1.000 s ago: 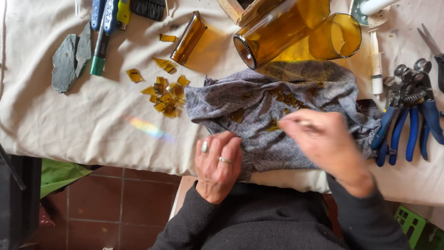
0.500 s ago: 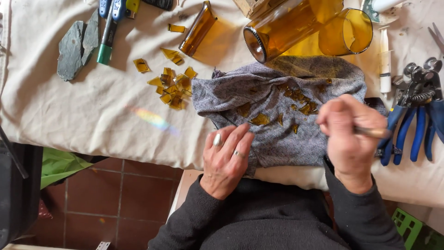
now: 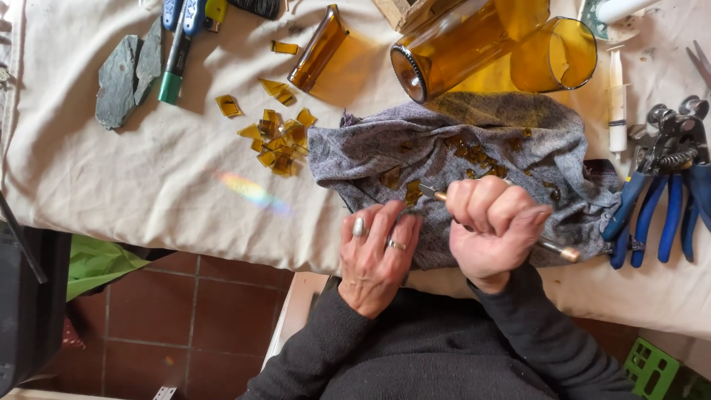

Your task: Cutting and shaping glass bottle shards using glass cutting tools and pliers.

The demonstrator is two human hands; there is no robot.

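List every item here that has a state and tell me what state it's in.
Left hand: flat, pressing on grey cloth.
Right hand: fist closed around thin tool.
Grey cloth: crumpled, strewn with amber shards.
Amber bottle: lying on its side.
Cut glass ring: separate from bottle.
Blue pliers: lying unused.

Glossy amber glass is seen in the bottle (image 3: pixel 463 41) and shards (image 3: pixel 278 137); the grey cloth (image 3: pixel 459 159) is knitted, matt.

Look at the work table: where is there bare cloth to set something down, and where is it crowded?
Bare table cloth lies between the grey stone, the amber shards and the table's near edge. It is crowded around the grey rag, where the left hand and right hand work, beside the bottle and pliers.
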